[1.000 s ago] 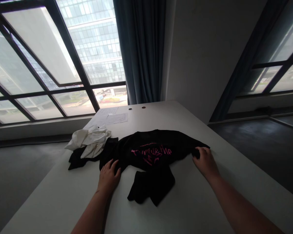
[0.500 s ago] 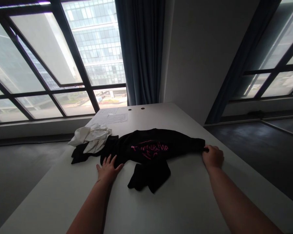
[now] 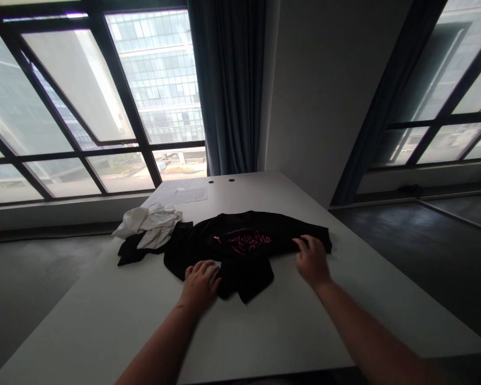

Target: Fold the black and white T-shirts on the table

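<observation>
A black long-sleeved top (image 3: 208,235) with pink lettering lies spread sideways across the white table (image 3: 272,326). One sleeve reaches right to a cuff; a part of the garment is folded toward me at the front middle. My left hand (image 3: 202,283) rests at the top's near edge, left of that folded part, fingers bent and a little apart on the cloth. Over the near edge of the right sleeve is my right hand (image 3: 313,262), slightly blurred, its fingers loosely apart and no cloth visibly pinched. Whether its fingertips touch the sleeve I cannot tell.
A crumpled white cloth (image 3: 150,224) lies at the table's left edge, partly over black fabric (image 3: 130,250). Papers (image 3: 184,192) lie toward the far end, near two round holes in the tabletop. Windows and a blue curtain (image 3: 232,85) stand behind.
My right hand has let go of the sleeve cuff and moved left along the sleeve. My left hand has slid right and nearer, toward the folded part.
</observation>
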Demonstrator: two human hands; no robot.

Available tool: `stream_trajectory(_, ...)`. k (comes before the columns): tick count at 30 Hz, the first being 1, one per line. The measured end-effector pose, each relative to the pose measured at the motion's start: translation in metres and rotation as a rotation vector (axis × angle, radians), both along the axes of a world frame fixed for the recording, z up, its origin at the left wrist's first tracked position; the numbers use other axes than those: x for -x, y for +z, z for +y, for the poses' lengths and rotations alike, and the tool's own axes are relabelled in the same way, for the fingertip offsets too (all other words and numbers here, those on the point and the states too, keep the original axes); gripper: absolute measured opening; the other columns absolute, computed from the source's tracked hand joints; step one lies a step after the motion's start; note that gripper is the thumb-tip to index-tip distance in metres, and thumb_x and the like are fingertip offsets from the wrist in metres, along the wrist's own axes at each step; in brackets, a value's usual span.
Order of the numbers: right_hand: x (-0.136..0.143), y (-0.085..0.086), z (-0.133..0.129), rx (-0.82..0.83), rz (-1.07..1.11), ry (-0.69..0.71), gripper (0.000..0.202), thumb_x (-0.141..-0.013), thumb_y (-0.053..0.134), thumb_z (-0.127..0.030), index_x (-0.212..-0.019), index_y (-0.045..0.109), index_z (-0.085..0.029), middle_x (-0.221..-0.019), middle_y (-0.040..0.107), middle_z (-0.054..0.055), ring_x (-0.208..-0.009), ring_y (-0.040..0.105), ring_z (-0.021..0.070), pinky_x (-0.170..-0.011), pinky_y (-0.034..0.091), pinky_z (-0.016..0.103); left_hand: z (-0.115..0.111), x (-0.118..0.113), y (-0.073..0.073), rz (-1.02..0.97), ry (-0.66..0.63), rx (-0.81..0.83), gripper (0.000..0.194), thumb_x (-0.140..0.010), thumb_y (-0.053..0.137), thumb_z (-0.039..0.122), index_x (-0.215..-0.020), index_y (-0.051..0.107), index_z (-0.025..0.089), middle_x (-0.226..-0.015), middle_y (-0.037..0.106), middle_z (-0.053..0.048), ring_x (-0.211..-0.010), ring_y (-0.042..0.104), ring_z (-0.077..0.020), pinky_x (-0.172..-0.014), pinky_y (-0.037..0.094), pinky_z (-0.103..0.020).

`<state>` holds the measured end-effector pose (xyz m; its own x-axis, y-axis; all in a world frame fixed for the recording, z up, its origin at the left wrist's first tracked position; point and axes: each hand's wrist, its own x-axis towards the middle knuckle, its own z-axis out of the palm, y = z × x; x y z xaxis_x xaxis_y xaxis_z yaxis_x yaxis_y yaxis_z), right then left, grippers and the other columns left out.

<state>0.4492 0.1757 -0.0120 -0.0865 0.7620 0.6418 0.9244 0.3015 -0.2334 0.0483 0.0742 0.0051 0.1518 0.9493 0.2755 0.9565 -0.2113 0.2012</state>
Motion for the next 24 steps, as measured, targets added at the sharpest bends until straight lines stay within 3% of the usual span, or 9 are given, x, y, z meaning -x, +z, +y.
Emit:
stream_trajectory(4, 0.075, -0.008, -0.039, 0.092, -0.034, 0.504, 0.067, -0.087, 0.043, -0.005, -0.148, 0.055, -0.029, -0.150, 0.049, 0.011, -0.143, 0.043, 0.0301, -0.121, 0.035, 0.058, -0.020, -0.041, -0.003, -0.109, -0.313, 0.036, 0.018, -0.096, 0.055, 0.028, -0.097, 0.072, 0.023, -0.102, 0.076, -0.010, -0.102, 0.069, -0.0280, -0.099, 0.048, -0.049)
stream_trajectory(7, 0.096, -0.011, -0.049, 0.125, -0.018, 0.652, 0.082, -0.081, 0.042, -0.001, -0.157, 0.044, -0.031, -0.157, 0.045, 0.009, -0.149, 0.037, 0.0299, -0.122, 0.033, 0.060, -0.025, -0.049, -0.005, -0.226, -0.452, 0.029, 0.021, -0.094, 0.052, 0.021, -0.104, 0.070, 0.022, -0.106, 0.075, -0.010, -0.105, 0.069, -0.0267, -0.098, 0.051, -0.045)
stream_trajectory(10, 0.092, -0.005, -0.046, 0.161, 0.065, 0.681, 0.076, -0.079, 0.047, -0.003, -0.151, 0.051, -0.028, -0.139, 0.058, 0.011, -0.134, 0.050, 0.0286, -0.115, 0.042, 0.054, -0.021, -0.040, -0.004, -0.319, -0.525, 0.062, 0.046, -0.093, 0.052, 0.019, -0.138, 0.060, 0.025, -0.143, 0.064, -0.012, -0.131, 0.060, -0.0278, -0.111, 0.047, -0.046)
stream_trajectory(13, 0.082, 0.001, -0.041, 0.202, 0.182, 0.629, 0.042, -0.083, 0.052, -0.009, -0.119, 0.066, -0.025, -0.114, 0.066, 0.010, -0.109, 0.058, 0.0273, -0.099, 0.050, 0.047, -0.013, -0.027, -0.001, -0.346, -0.582, 0.145, 0.072, -0.094, 0.058, 0.026, -0.162, 0.034, 0.030, -0.167, 0.039, -0.012, -0.148, 0.045, -0.0311, -0.119, 0.040, -0.050)
stream_trajectory(15, 0.078, 0.002, -0.040, 0.257, 0.244, 0.591, 0.021, -0.088, 0.051, -0.014, -0.099, 0.065, -0.025, -0.100, 0.066, 0.007, -0.096, 0.058, 0.0254, -0.089, 0.050, 0.043, -0.010, -0.023, -0.001, -0.358, -0.601, 0.197, 0.090, -0.090, 0.068, 0.035, -0.167, 0.021, 0.031, -0.165, 0.042, -0.013, -0.148, 0.045, -0.0334, -0.120, 0.038, -0.051)
stream_trajectory(18, 0.076, -0.001, -0.039, 0.347, 0.330, 0.537, 0.015, -0.094, 0.046, -0.020, -0.086, 0.058, -0.025, -0.086, 0.062, 0.002, -0.083, 0.056, 0.0219, -0.079, 0.047, 0.036, -0.010, -0.025, -0.004, -0.343, -0.593, 0.247, 0.119, -0.077, 0.083, 0.041, -0.169, 0.009, 0.030, -0.151, 0.058, -0.013, -0.138, 0.054, -0.0354, -0.118, 0.040, -0.053)
stream_trajectory(20, 0.075, -0.006, -0.037, 0.378, 0.381, 0.492, 0.018, -0.095, 0.045, -0.024, -0.079, 0.053, -0.024, -0.079, 0.057, 0.000, -0.075, 0.053, 0.0197, -0.072, 0.044, 0.033, -0.011, -0.031, -0.006, -0.319, -0.557, 0.248, 0.119, -0.074, 0.084, 0.037, -0.168, 0.011, 0.030, -0.144, 0.063, -0.012, -0.132, 0.058, -0.0350, -0.116, 0.041, -0.054)
stream_trajectory(24, 0.077, -0.015, -0.028, 0.392, 0.335, 0.540, 0.020, -0.095, 0.051, -0.029, -0.075, 0.052, -0.024, -0.077, 0.055, 0.000, -0.073, 0.052, 0.0187, -0.069, 0.043, 0.032, -0.005, -0.047, -0.009, -0.301, -0.473, 0.173, 0.090, -0.078, 0.078, 0.032, -0.159, 0.039, 0.030, -0.146, 0.061, -0.012, -0.132, 0.058, -0.0338, -0.115, 0.042, -0.052)
